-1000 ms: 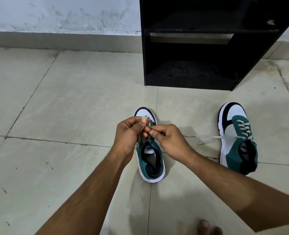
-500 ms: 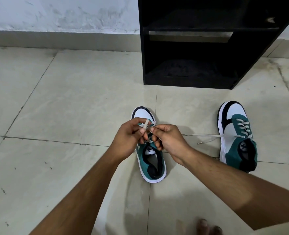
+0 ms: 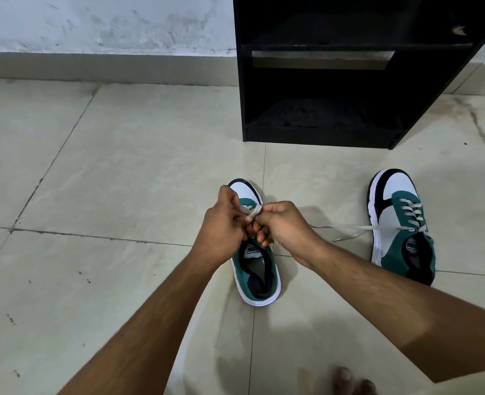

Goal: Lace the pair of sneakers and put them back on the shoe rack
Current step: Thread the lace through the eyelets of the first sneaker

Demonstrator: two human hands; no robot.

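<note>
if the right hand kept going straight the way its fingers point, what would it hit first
The right hand points left toward the left hand, which it already touches at the lace, so it would probably meet the left hand's fingers first.

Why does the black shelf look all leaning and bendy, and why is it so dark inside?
In the head view, the wide lens stretches the edges, so the shoe rack seems to lean; little light reaches inside, hiding its shelves; the arms cast soft shadows on the floor near the nearer sneaker; hands and lace stay sharp.
</note>
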